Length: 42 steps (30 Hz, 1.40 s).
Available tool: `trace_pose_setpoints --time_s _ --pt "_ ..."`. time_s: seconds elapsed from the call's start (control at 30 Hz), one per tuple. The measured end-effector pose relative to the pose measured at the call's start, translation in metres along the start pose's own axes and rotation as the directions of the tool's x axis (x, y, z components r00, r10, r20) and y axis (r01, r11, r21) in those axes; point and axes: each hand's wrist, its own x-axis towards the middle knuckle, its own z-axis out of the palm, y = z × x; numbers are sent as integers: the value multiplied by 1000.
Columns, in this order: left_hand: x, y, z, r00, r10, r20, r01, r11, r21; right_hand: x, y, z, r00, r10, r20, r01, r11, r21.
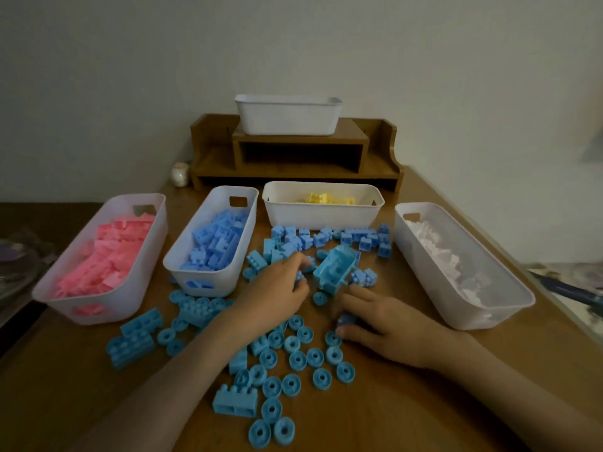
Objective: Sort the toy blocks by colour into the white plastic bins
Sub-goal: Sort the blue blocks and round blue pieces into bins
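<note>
Four white bins stand on the wooden table: one with pink blocks (pixel 98 262), one with darker blue blocks (pixel 212 243), one with yellow blocks (pixel 323 207), and one with white blocks (pixel 456 269). Loose darker blue blocks (pixel 326 238) lie in front of the yellow bin. Light blue wheels (pixel 293 357) and light blue bricks (pixel 133 337) are scattered nearer me. My left hand (pixel 277 288) curls its fingers round small blue blocks beside a light blue toy cart (pixel 336 267). My right hand (pixel 385 324) pinches a small blue block (pixel 346 319) on the table.
A fifth white bin (pixel 287 115) sits on a wooden desk shelf (pixel 293 154) against the wall. A small round jar (pixel 180 173) stands left of the shelf. The table's right edge runs close behind the white-block bin.
</note>
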Motion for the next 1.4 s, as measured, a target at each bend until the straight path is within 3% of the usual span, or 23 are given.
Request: trace_pose_setpoints --time_s 0.1,0.2,0.27,0.43,0.57,0.67,0.77,0.93,1.1,1.27,1.33,1.4 --pt "2 2 0 999 -13 37 14 999 -29 6 2 -1 973 85 -213 -56 989 140" --pt "4 2 2 998 -43 44 40 998 58 11 7 -8 776 344 -528 -200 929 312" --pt "6 5 4 996 -80 32 76 990 120 15 12 -11 683 391 -617 -310 920 241" --pt "9 7 9 997 -69 -44 77 971 227 27 22 -2 808 445 -385 -487 873 -13" --pt "9 6 9 997 -61 -38 68 965 255 26 21 0 888 313 -337 -386 906 -174" --pt "9 6 7 995 -98 -23 100 962 253 25 16 -1 898 312 -310 -375 911 -170" --pt "8 9 -1 994 -103 -25 106 976 190 22 14 -3 883 335 -329 -385 918 -98" --pt "3 12 -33 968 -11 -250 37 995 98 19 -7 -26 692 413 -591 -425 896 128" --pt "-11 10 -67 894 16 -448 -14 1000 7 55 -49 -49 754 265 -601 -255 961 105" --pt "-13 -23 -90 838 -124 -531 245 955 164 124 -85 -47 826 205 -525 -111 972 205" --pt "-13 -34 -90 842 -203 -500 340 919 200 156 -91 -38 824 289 -486 -84 912 400" --pt "-12 -40 -86 842 -252 -476 398 887 234 184 -96 -30 799 403 -445 -41 776 629"
